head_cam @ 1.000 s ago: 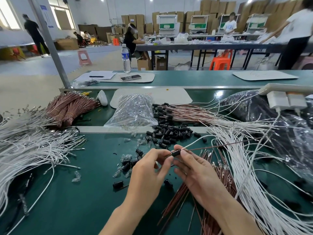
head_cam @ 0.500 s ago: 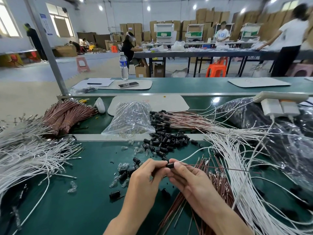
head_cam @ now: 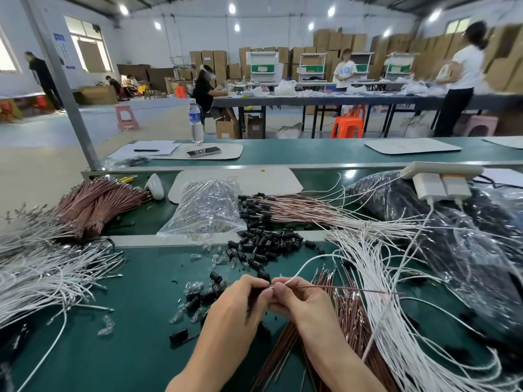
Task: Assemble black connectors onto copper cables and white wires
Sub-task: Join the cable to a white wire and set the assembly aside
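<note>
Black plastic connector (head_cam: 256,295): low centre of the frame, between the two sets of fingertips. It is mostly hidden on my feed, and I make out only a dark sliver inside the left fingers.
Left hand (head_cam: 237,306): fingers curled tight, pinching the black plastic connector at their tips, which touch the right fingertips.
Right hand (head_cam: 301,304): narrow pinch, with thumb and forefinger closed on the ends of a thin white insulated wire (head_cam: 305,268) and a thin copper-coloured cable (head_cam: 353,290).
Wire and cable: the white one arcs up and to the right from the pinch, and the copper one runs almost level toward the right.
Loose stock: I see a heap of small black connectors (head_cam: 266,244) just above the hands, with small clear plastic pieces (head_cam: 195,287) scattered to their left on the green bench mat (head_cam: 127,349).
Under the right forearm: a fan of copper cables with metal terminals (head_cam: 348,312), beside a broad sheaf of white wires (head_cam: 396,278) at the right.
Left edge: another mass of white wires (head_cam: 36,273), with tied copper bundles (head_cam: 96,202) above it.
Centre: a crumpled clear plastic bag (head_cam: 206,210), and right of it, copper cables capped with black connectors (head_cam: 297,207).
Right: a dark plastic bag (head_cam: 467,250) below a white power strip (head_cam: 441,168).
</note>
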Action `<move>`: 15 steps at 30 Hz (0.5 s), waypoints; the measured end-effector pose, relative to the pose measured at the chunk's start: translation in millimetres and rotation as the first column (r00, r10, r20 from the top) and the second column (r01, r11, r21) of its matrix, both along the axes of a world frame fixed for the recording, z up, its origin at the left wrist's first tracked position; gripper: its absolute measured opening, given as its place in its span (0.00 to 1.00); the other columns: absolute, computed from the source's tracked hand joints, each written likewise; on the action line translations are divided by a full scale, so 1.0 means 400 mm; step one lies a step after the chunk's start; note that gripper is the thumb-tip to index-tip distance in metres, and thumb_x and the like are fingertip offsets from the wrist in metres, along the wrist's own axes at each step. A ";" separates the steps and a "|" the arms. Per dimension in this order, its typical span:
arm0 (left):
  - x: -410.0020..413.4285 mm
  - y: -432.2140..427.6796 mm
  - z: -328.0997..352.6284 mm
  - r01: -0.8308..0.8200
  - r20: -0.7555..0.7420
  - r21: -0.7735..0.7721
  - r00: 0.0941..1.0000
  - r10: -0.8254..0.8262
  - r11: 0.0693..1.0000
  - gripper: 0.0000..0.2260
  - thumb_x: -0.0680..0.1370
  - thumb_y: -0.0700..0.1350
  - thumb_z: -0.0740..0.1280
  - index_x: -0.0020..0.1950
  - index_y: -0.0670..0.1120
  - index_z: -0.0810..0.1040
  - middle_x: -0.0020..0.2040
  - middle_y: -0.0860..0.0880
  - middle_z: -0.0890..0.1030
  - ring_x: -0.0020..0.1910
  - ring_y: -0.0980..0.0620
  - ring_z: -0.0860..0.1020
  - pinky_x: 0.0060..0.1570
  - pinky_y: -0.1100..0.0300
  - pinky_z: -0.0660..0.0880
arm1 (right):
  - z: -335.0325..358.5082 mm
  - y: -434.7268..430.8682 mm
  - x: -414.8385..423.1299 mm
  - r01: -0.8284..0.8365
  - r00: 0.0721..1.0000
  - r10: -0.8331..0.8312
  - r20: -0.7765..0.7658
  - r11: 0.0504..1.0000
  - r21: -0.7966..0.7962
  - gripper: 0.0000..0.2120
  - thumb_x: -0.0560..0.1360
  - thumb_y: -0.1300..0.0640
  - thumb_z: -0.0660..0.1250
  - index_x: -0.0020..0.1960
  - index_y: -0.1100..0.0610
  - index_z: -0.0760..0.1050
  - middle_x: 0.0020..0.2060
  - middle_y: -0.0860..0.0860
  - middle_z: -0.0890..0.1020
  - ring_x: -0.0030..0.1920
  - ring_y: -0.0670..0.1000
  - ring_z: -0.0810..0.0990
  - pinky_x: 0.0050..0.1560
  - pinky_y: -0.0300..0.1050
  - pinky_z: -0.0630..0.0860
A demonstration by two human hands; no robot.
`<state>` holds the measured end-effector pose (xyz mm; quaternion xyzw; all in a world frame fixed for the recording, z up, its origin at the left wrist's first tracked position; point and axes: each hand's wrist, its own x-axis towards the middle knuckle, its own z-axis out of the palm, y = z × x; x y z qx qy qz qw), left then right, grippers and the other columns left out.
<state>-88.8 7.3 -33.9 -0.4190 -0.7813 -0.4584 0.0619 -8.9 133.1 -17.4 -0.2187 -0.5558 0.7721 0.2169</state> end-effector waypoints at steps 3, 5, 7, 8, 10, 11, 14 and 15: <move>-0.002 0.000 -0.008 -0.049 -0.057 0.009 0.997 0.049 0.999 0.09 0.79 0.65 0.55 0.51 0.64 0.71 0.42 0.63 0.79 0.43 0.62 0.78 0.41 0.66 0.74 | -0.007 0.005 -0.010 0.078 0.997 -0.078 0.024 0.997 -0.019 0.04 0.78 0.64 0.68 0.47 0.62 0.82 0.38 0.57 0.87 0.39 0.52 0.87 0.39 0.37 0.82; -0.005 -0.006 -0.012 -0.085 -0.037 0.049 0.996 0.087 0.995 0.05 0.80 0.62 0.56 0.49 0.64 0.69 0.36 0.60 0.77 0.36 0.60 0.76 0.35 0.69 0.69 | -0.009 0.008 -0.012 0.093 0.996 -0.093 -0.004 0.993 -0.066 0.03 0.78 0.64 0.68 0.49 0.64 0.80 0.36 0.57 0.87 0.36 0.50 0.87 0.37 0.37 0.81; -0.006 -0.009 -0.013 -0.082 0.007 0.072 0.997 0.081 0.994 0.02 0.81 0.59 0.58 0.50 0.65 0.69 0.40 0.59 0.78 0.33 0.57 0.75 0.33 0.69 0.68 | -0.009 0.013 -0.012 0.062 0.996 -0.067 -0.051 0.993 -0.100 0.09 0.74 0.59 0.70 0.50 0.64 0.80 0.39 0.58 0.87 0.39 0.51 0.87 0.39 0.37 0.81; -0.004 -0.009 -0.011 -0.071 0.024 0.088 0.997 0.069 0.994 0.01 0.81 0.58 0.59 0.51 0.65 0.69 0.41 0.60 0.78 0.33 0.56 0.76 0.33 0.70 0.68 | -0.011 0.015 -0.009 0.027 0.995 -0.040 -0.088 0.990 -0.142 0.12 0.72 0.57 0.71 0.51 0.64 0.80 0.42 0.59 0.87 0.41 0.52 0.87 0.41 0.38 0.82; -0.001 -0.006 -0.001 -0.058 0.031 0.125 0.998 0.055 0.990 0.02 0.82 0.56 0.60 0.53 0.63 0.72 0.44 0.60 0.79 0.37 0.56 0.78 0.36 0.71 0.70 | -0.012 0.011 -0.006 -0.064 0.986 0.028 -0.164 0.973 -0.221 0.15 0.71 0.54 0.72 0.54 0.63 0.81 0.47 0.61 0.87 0.44 0.53 0.86 0.44 0.39 0.82; -0.001 -0.004 0.002 -0.059 0.030 0.133 0.998 0.056 0.989 0.03 0.82 0.55 0.61 0.54 0.62 0.73 0.46 0.61 0.79 0.40 0.57 0.79 0.38 0.72 0.71 | -0.012 0.006 -0.004 -0.111 0.982 0.073 -0.173 0.969 -0.219 0.15 0.70 0.53 0.74 0.53 0.61 0.83 0.48 0.61 0.87 0.46 0.53 0.86 0.45 0.39 0.82; -0.004 -0.003 0.001 -0.094 0.053 0.089 0.995 0.089 0.992 0.07 0.81 0.58 0.60 0.59 0.62 0.71 0.48 0.64 0.79 0.45 0.61 0.80 0.41 0.71 0.72 | -0.013 -0.005 -0.007 -0.139 0.982 0.117 -0.150 0.979 -0.149 0.13 0.69 0.51 0.75 0.49 0.57 0.85 0.49 0.59 0.87 0.50 0.54 0.87 0.46 0.40 0.82; -0.006 -0.004 -0.002 -0.124 0.057 0.060 0.991 0.120 0.991 0.10 0.81 0.60 0.59 0.61 0.62 0.70 0.45 0.63 0.79 0.43 0.61 0.79 0.40 0.71 0.72 | -0.013 -0.005 -0.008 -0.117 0.985 0.096 -0.146 0.982 -0.147 0.13 0.70 0.52 0.75 0.50 0.58 0.84 0.49 0.59 0.87 0.51 0.55 0.87 0.46 0.40 0.82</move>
